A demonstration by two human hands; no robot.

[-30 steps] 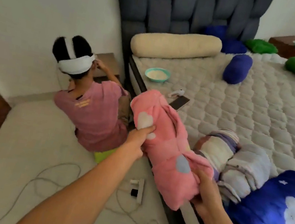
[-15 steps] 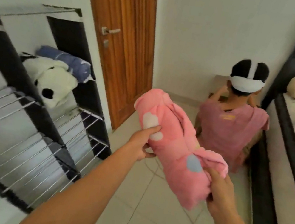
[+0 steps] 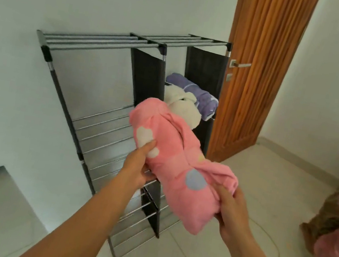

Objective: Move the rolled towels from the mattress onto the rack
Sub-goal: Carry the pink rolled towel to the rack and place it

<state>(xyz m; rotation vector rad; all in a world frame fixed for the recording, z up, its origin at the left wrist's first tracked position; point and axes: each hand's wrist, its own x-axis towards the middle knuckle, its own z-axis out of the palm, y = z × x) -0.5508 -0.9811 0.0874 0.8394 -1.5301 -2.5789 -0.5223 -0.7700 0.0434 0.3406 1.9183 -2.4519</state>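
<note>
A pink rolled towel with white and grey spots hangs in the air in front of the rack. My left hand grips its upper left part and my right hand grips its lower right end. The rack is a black and metal frame with wire shelves against the white wall. In its upper right compartment lie a purple rolled towel and a white rolled towel. The pink towel covers part of the white one. The mattress is out of view.
A wooden door with a metal handle stands right of the rack. A person in a pink top sits on the tiled floor at the right edge. A thin cable lies on the floor near them.
My view has swung left from the bed to the rack. Both hands have carried the pink towel along, and it now hangs close in front of the rack's shelves.
</note>
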